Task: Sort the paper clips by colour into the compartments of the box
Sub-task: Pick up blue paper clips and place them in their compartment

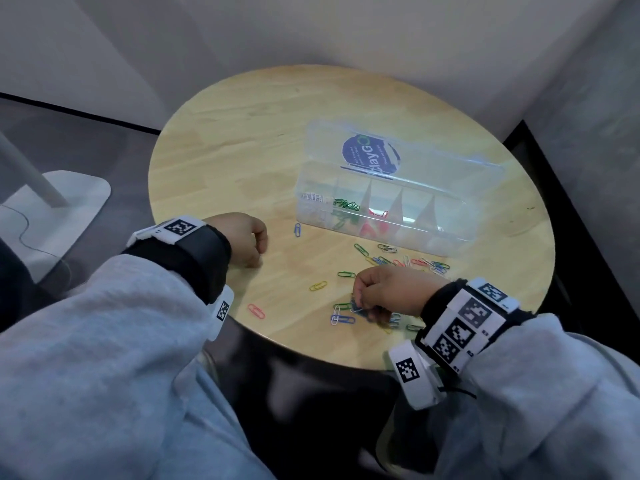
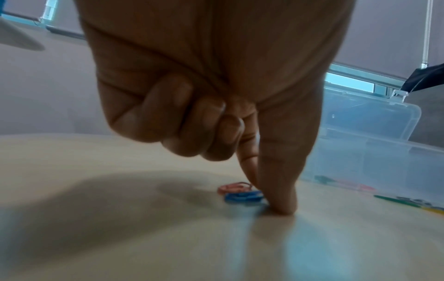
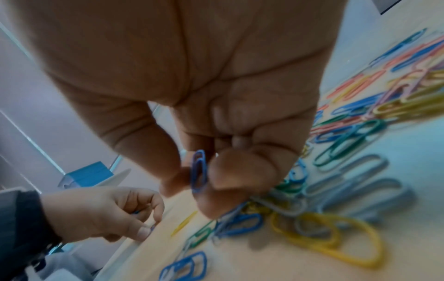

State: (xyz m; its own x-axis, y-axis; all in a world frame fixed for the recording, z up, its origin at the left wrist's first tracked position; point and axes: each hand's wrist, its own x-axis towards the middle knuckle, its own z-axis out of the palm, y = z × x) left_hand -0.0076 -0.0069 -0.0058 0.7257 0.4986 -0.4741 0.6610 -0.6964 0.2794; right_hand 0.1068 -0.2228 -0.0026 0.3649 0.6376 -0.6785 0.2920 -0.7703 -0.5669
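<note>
The right hand (image 1: 389,292) pinches a blue paper clip (image 3: 199,171) upright between thumb and forefinger. Only the right wrist view shows this; from the head camera the clip is hidden under the knuckles. The left hand (image 1: 239,239) has three fingers curled in, with thumb and forefinger pressed down at a blue clip (image 2: 242,196) on the table (image 1: 242,126). Whether that clip is actually gripped cannot be told. A pink clip (image 2: 234,187) lies just beside it.

The clear box (image 1: 381,209) stands open, holding white, green and red clips in separate compartments. Loose mixed clips (image 1: 408,259) lie between box and right hand.
</note>
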